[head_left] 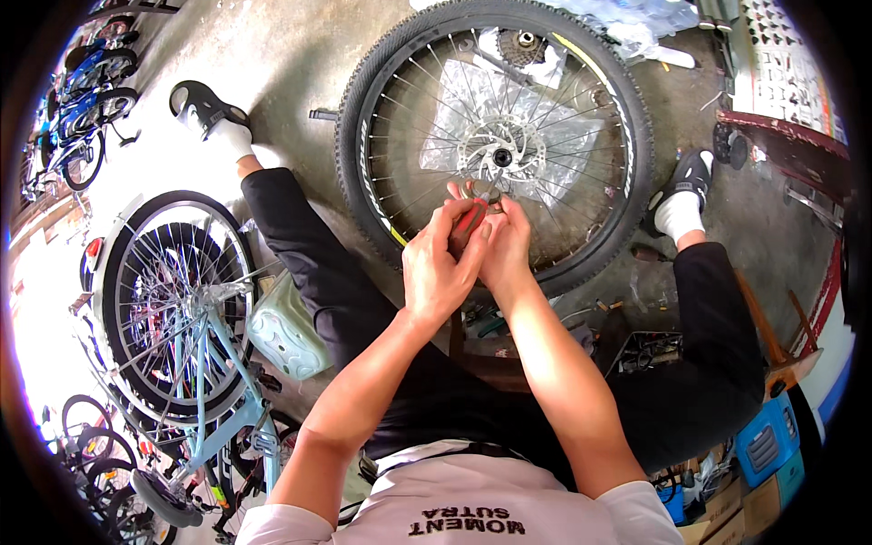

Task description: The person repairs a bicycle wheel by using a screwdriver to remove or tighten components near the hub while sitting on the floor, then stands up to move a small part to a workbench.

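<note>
Head view. Red-handled tool [466,221]: one, position between the two hands, over the lower part of a wheel lying flat on the floor [300,95]. Long axis slanting away from the body and slightly rightward, broadly toward the hub [502,157], which lies just beyond the fingertips. Left hand [436,263]: nearer the handle, fingers and thumb closed around it. Right hand [507,241]: directly beside, touching distance from the left; fingertips appear pinched on a small metal piece [483,192], dull grey, rounded; exact grip partly hidden.

Materials. Tyre [642,145]: black rubber, knobbed tread, circular. Brake rotor [536,153]: bright metal disc, perforated, curved arms, around the hub. Spokes: thin metal, radiating. Plastic bag [445,141]: clear, crumpled, beneath the spokes. Cassette [520,47]: toothed dark metal, near the wheel's far edge. Bicycle frame [227,431]: light blue tubing, left. Basket-like piece [289,338]: pale green, moulded, between bicycle and left leg. Floor: grey, stained, concrete-looking.
</note>
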A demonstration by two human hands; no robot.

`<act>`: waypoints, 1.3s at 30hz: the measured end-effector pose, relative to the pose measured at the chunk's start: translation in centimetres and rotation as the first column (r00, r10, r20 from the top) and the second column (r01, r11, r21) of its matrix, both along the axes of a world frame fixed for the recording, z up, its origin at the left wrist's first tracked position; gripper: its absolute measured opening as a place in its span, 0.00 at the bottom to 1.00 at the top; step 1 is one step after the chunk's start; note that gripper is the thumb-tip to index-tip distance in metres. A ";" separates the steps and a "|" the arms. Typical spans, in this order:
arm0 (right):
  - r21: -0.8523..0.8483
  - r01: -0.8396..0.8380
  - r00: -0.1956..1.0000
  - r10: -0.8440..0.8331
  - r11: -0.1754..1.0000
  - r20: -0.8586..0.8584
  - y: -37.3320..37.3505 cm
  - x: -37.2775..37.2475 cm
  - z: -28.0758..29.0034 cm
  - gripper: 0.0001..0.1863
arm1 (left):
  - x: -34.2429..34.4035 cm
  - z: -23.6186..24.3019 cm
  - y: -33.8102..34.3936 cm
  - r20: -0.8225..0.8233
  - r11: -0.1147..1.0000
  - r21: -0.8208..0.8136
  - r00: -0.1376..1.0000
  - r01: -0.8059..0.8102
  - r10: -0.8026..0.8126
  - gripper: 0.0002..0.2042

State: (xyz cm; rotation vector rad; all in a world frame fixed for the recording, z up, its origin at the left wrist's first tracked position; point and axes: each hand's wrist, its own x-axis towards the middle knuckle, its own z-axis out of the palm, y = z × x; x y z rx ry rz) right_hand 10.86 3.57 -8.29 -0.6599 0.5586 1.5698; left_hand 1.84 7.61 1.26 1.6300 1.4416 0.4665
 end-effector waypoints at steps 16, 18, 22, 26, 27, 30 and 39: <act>0.181 0.110 0.966 -0.062 0.977 -0.252 0.5 1.0 -4.5 0.26 | 1.9 -3.0 2.7 -0.008 0.999 0.037 1.000 0.011 -0.010 0.15; 0.039 0.089 0.982 -0.081 0.995 -0.170 1.5 0.5 -3.5 0.25 | 2.2 -3.0 3.2 -0.012 0.999 0.033 1.000 0.013 -0.013 0.15; 0.153 0.152 0.968 -0.115 0.976 -0.225 2.1 0.7 -3.0 0.25 | 2.6 -3.0 3.9 -0.064 1.000 0.019 0.998 0.014 -0.013 0.15; 0.154 0.146 0.979 -0.120 0.977 -0.164 0.3 0.2 -5.6 0.24 | 3.2 -3.7 4.2 -0.049 0.996 0.062 0.997 0.057 -0.054 0.14; 0.151 0.149 0.978 -0.123 0.977 -0.169 0.6 0.1 -5.3 0.24 | 3.2 -3.9 4.3 -0.055 0.996 0.060 0.997 0.059 -0.056 0.14; -0.049 0.123 0.989 -0.126 0.991 -0.079 1.8 0.0 -3.9 0.20 | 3.3 -3.9 4.5 -0.074 0.996 0.038 0.994 0.079 -0.076 0.14; -0.102 0.196 0.968 -0.209 0.975 -0.139 2.3 -0.4 -3.2 0.20 | 4.0 -3.5 4.9 -0.127 0.991 0.034 0.984 0.132 -0.127 0.14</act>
